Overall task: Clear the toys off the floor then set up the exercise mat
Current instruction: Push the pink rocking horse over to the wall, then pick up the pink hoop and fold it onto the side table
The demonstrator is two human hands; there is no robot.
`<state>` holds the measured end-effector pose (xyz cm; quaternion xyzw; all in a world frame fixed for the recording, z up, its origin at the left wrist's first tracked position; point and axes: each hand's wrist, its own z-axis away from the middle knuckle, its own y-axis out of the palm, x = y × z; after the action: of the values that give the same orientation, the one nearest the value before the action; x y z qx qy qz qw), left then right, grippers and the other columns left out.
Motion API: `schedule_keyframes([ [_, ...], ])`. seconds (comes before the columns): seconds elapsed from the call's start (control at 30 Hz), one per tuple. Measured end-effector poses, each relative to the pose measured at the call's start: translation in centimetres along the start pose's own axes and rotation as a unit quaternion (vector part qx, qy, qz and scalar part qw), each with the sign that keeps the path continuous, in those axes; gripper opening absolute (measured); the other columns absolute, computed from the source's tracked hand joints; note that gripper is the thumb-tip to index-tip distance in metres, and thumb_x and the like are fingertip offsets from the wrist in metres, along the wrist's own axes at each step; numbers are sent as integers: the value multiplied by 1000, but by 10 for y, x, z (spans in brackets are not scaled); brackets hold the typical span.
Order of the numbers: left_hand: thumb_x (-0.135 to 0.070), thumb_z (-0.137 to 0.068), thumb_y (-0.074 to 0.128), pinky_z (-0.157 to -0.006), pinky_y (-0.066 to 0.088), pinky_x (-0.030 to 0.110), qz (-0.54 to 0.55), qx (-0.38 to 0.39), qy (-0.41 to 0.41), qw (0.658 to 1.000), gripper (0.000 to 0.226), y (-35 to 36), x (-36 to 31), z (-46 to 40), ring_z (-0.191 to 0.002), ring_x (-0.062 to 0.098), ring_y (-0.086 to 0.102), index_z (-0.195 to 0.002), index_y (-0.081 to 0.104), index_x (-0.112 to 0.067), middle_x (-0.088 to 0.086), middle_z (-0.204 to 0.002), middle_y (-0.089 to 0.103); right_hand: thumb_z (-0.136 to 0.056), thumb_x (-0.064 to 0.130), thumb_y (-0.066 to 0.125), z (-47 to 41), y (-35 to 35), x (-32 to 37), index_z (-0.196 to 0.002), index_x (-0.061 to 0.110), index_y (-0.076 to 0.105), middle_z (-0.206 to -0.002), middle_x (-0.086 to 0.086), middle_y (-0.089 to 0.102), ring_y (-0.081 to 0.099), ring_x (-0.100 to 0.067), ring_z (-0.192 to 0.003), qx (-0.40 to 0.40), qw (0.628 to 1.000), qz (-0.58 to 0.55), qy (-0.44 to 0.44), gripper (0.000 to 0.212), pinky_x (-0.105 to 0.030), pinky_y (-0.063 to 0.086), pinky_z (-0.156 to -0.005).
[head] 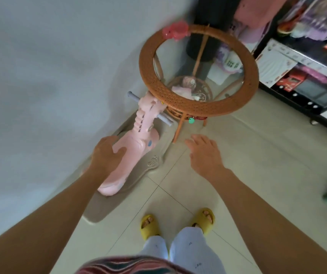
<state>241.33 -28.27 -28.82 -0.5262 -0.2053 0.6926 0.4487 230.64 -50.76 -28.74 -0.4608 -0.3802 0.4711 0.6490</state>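
A pink rocking-horse toy (138, 139) with grey handle pegs stands on its beige rocker base (148, 167) against the white wall, beside a round table. My left hand (104, 153) rests on the toy's seat, fingers curled over its edge. My right hand (204, 151) hovers open above the floor tiles to the right of the toy, holding nothing. No exercise mat shows in this view.
A round wicker table with a glass top (247, 62) stands behind the toy, a red plastic item (175, 30) on its rim and small toys on its lower shelf. A black shelf unit (305, 91) with boxes fills the right. My feet wear yellow slippers (149, 226).
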Motion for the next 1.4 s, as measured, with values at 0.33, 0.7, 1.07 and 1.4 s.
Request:
schedule_keyframes([
  [0.33,-19,-89,57,-99,31,29,-45,78,146,985,45,51,-105,34,-127,27,43,-132,49,-9,11,-137,48,-90,8,44,102,3,-78,-143,24,31,-151,0,26,18,-19,-139,-27,982,-84,165,56,-31,16,-109],
  [0.7,-22,-89,57,-103,34,36,-97,174,301,932,48,140,-166,147,-125,30,45,-133,48,-6,15,-137,48,-90,7,47,278,42,-134,-143,25,29,-152,0,24,17,-18,-140,-55,937,-120,324,58,-31,15,-111],
  [1.07,-17,-88,59,-105,28,30,-143,263,450,841,43,232,-185,321,-128,29,44,-128,52,-1,18,-135,50,-90,7,48,498,103,-132,-141,25,32,-152,1,25,19,-18,-139,-75,852,-166,491,57,-31,18,-110],
  [1.4,-16,-89,57,-102,32,32,-174,327,567,736,45,284,-205,476,-124,28,47,-131,49,-4,15,-137,49,-90,5,46,661,135,-104,-141,24,33,-153,0,24,19,-18,-140,-123,743,-199,627,55,-31,16,-111],
])
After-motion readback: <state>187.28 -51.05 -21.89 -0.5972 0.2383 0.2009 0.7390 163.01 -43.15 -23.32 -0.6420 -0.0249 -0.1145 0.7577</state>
